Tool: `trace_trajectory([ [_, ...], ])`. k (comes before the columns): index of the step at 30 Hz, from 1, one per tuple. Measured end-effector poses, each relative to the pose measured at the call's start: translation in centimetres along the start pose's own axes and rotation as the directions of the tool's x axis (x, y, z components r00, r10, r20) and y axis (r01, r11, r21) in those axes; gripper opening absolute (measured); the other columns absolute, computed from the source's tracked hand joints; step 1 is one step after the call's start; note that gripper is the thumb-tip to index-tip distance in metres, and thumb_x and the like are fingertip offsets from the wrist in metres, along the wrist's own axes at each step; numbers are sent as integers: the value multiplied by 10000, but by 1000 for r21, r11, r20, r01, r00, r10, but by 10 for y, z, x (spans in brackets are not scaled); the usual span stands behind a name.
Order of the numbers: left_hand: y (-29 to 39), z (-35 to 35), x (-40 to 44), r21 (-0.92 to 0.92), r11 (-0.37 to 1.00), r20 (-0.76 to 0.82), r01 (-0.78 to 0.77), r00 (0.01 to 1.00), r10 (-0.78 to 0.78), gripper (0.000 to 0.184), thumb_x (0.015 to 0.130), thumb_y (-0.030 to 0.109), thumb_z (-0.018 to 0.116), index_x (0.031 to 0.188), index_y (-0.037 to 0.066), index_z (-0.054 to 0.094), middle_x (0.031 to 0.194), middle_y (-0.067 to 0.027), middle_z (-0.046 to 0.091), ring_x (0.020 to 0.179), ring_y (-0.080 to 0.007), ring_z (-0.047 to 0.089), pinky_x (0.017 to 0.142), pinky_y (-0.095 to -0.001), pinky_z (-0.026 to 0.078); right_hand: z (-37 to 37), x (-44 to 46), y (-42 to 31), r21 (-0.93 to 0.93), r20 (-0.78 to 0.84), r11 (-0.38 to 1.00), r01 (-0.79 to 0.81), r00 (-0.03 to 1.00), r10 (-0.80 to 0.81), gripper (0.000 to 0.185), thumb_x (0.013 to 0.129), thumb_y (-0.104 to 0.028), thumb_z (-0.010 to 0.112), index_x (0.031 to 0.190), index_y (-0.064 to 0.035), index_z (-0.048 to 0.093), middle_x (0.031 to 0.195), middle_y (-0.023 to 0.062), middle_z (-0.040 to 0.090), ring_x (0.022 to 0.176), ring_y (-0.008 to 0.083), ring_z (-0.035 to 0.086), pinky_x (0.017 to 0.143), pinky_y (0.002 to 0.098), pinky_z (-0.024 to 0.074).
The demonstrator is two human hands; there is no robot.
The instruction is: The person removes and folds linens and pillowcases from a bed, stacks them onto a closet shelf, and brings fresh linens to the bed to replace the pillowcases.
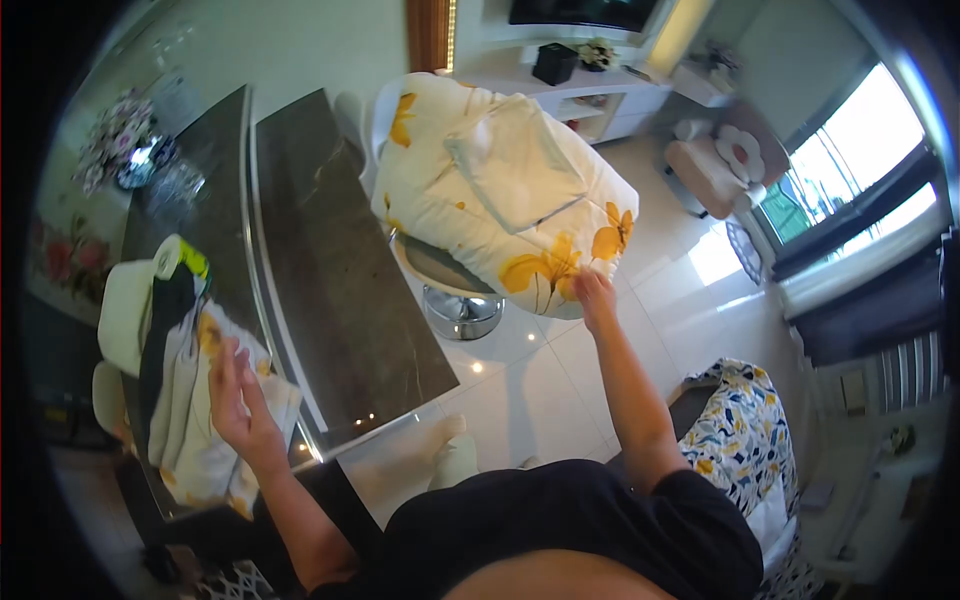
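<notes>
A folded white comforter [480,180] with yellow flowers lies on a chair beyond the dark table, with a flat whitish folded piece [520,160] on top. My right hand [597,295] pinches the comforter's near right edge, fingers closed. At the left, my left hand [235,400] is raised over a stack of folded white fabric [190,400] with yellow flowers on the table; its fingers are stretched out and nothing is in them.
The dark table [330,270] runs along the left. A roll with a green label [180,258] stands behind the fabric stack. Patterned fabric [745,430] drapes a seat at lower right. A pink armchair [710,165] stands by the window.
</notes>
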State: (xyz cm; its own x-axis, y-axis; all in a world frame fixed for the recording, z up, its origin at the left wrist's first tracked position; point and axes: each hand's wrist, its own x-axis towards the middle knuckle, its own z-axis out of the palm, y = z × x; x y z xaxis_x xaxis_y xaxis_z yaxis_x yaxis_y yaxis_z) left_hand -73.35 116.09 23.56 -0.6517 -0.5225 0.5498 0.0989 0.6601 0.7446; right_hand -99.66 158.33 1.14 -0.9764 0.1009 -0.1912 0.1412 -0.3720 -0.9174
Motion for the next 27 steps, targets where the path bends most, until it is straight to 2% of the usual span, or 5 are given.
trace_trajectory([
  [12, 15, 148, -34, -302, 865, 479, 400, 848, -225, 406, 936, 141, 440, 1327, 31, 446, 1240, -98, 511, 1036, -184, 527, 876, -316, 435, 108, 89, -63, 382, 126, 916, -127, 988, 85, 431, 698, -52, 646, 1106, -3, 516, 968, 114, 594, 860, 256, 602, 779, 365, 505],
  [18, 149, 324, -86, -184, 29, 975, 983, 178, 129, 724, 889, 538, 439, 1441, 149, 176, 1353, -192, 380, 1153, -395, 450, 859, -493, 491, -59, -113, -183, -526, 470, 627, 574, 811, -349, 343, 636, -193, 671, 933, -51, 575, 778, 167, 603, 743, 300, 601, 673, 374, 467],
  [19, 145, 363, -113, -405, 541, 912, 737, 280, 301, 683, 873, 536, 473, 1372, 106, 289, 1273, -173, 457, 1118, -347, 497, 839, -468, 501, -89, -145, -197, -610, 536, 565, 555, 815, -222, 300, 625, -174, 677, 888, -66, 581, 752, 164, 585, 732, 321, 592, 635, 393, 458],
  [22, 211, 455, -213, 362, 236, 928, 902, -373, 3, 531, 886, 447, 485, 1210, 26, 485, 1071, -133, 594, 980, -269, 594, 769, -383, 519, -197, -191, -186, -772, 459, 381, 510, 860, -221, 195, 634, -173, 680, 799, -95, 612, 812, 81, 594, 862, 252, 564, 778, 400, 364],
  [27, 294, 571, -330, 357, 607, 806, 710, -563, 185, 417, 908, 145, 447, 1303, 26, 388, 1128, -124, 546, 974, -239, 587, 796, -358, 509, -357, -219, -217, -612, -242, 782, 116, 914, -325, 411, 726, -401, 697, 835, -23, 578, 767, 153, 596, 723, 337, 574, 662, 390, 432],
])
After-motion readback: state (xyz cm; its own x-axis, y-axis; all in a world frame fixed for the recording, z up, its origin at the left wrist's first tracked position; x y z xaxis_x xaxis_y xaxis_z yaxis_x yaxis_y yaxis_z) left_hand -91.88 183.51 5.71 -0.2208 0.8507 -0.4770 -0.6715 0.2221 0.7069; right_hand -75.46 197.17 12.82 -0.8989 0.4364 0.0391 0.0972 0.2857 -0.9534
